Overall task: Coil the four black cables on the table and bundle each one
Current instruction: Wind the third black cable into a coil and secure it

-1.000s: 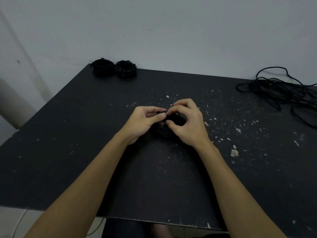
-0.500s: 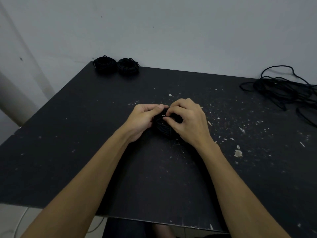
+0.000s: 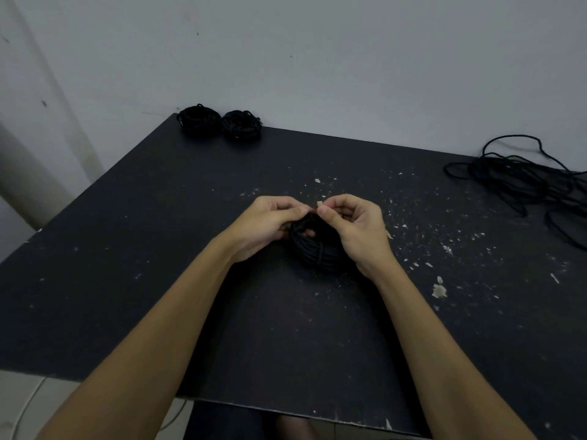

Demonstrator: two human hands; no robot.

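Black coiled cable (image 3: 317,249) at table (image 3: 158,249) centre, pinched at top between left hand (image 3: 266,227) and right hand (image 3: 355,227), fingertips closed on its wrap; judged light, limp, springy; best gripped across full bundle; loose cable (image 3: 521,182) far right pending.

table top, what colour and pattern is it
Black, speckled with pale flecks and chips, seen in the head view on the table top.

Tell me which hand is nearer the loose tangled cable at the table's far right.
Right. The right hand holds the coil at mid-table on the side toward the loose cable; the left hand grips the coil's opposite side, farther off.
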